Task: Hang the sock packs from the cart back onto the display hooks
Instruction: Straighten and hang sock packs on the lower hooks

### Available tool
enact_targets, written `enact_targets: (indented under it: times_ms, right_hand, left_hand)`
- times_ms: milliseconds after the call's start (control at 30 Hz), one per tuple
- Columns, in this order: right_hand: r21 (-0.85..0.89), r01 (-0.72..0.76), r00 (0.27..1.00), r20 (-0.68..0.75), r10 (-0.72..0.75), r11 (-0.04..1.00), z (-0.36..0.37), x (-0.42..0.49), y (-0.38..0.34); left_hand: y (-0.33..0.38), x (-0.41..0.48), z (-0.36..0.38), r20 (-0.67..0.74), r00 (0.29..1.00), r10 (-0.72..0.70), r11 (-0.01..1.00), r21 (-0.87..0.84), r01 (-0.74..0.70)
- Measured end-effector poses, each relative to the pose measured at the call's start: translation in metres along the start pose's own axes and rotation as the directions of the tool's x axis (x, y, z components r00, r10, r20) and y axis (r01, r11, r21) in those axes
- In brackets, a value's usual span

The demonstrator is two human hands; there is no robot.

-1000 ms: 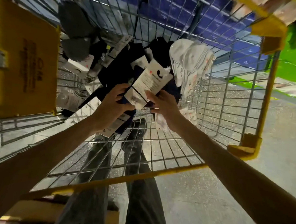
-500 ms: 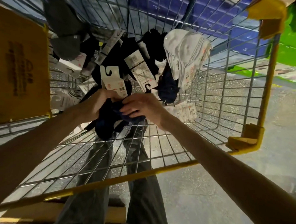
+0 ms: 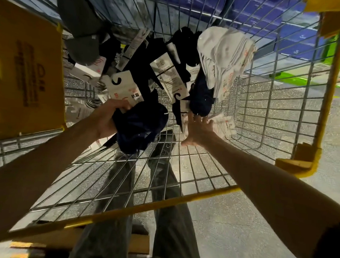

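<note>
**Left hand grips one navy pack; right hand spread open at the heap in the cart**

The fingers [image 3: 121,105] of the left hand [image 3: 106,119] are curled and clamped on a navy sock pack [image 3: 141,125], at the lower edge of its white hook card [image 3: 126,88]. This pack sits just left of frame centre, above the wire floor of the cart [image 3: 161,205].

The right hand [image 3: 199,130], just right of centre, has its fingers straight and spread apart and grips nothing. Its fingertips reach the base of a second navy pack [image 3: 201,99] and lie beside a white-labelled pack [image 3: 223,124] on the wire. I cannot tell whether they touch either pack.

Container: the cart is a wire basket with a yellow rim. Its contents are heaped at the far end, in the upper centre of the frame:
- dark packs, one with a long barcode card [image 3: 169,77];
- a white sock pack [image 3: 224,52] toward the right;
- grey socks [image 3: 80,25] at upper left.

Edges and room:
- A yellow panel [image 3: 26,68] closes the left side, near the left forearm.
- The right wire wall [image 3: 274,106] stands well apart from the right hand.
- Both forearms cross the near yellow rim.
- Through the near half of the basket floor show the person's trouser legs [image 3: 120,189] and a speckled floor [image 3: 239,221].
</note>
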State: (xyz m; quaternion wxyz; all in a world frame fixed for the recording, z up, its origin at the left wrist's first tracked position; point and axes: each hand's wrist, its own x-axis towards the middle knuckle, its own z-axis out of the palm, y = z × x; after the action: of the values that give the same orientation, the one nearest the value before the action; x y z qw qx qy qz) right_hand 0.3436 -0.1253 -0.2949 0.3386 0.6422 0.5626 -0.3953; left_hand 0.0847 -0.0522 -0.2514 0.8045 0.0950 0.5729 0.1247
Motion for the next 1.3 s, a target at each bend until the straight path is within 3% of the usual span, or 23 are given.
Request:
enact_targets:
  times_ms: [233,367,567,700,800,900,1067,1167,1300]
  right_hand:
    - [0.191,0.103,0.986,-0.147,-0.075,0.976,-0.009,0.001,0.018]
    - [0.241,0.094,0.991,-0.121,-0.066,0.966,-0.025,-0.001,0.028]
    - [0.379,0.052,0.999,-0.02,-0.048,0.924,-0.058,-0.011,0.037]
    - [0.444,0.055,0.996,-0.083,-0.02,0.894,-0.087,-0.023,0.04]
    - [0.266,0.106,0.984,-0.17,-0.062,0.958,-0.1,-0.032,0.036]
    - [0.342,0.141,0.975,-0.209,-0.071,0.929,-0.088,-0.035,0.023]
    - [0.18,0.015,0.999,-0.052,-0.006,0.983,-0.034,-0.013,-0.019]
    - [-0.052,-0.101,0.99,-0.101,0.096,0.994,-0.01,0.005,-0.04]
    - [-0.161,-0.263,0.957,-0.17,0.236,0.951,-0.005,0.027,-0.054]
  left_hand:
    - [-0.007,-0.003,-0.003,-0.09,0.968,0.235,0.928,0.316,-0.196]
    - [-0.008,-0.002,-0.002,-0.225,0.941,0.251,0.956,0.212,-0.204]
    - [-0.006,-0.005,-0.002,-0.226,0.93,0.291,0.943,0.23,-0.239]
    - [-0.006,-0.007,0.0,-0.232,0.923,0.305,0.936,0.25,-0.247]
    - [-0.008,-0.011,0.003,-0.248,0.919,0.306,0.936,0.254,-0.243]
    - [-0.011,-0.011,0.003,-0.227,0.926,0.303,0.931,0.278,-0.236]
    - [-0.015,-0.01,0.007,-0.192,0.924,0.332,0.903,0.347,-0.253]
    - [-0.02,-0.008,0.009,-0.183,0.922,0.341,0.892,0.372,-0.256]
    - [-0.024,-0.001,0.005,-0.175,0.918,0.357,0.865,0.432,-0.254]
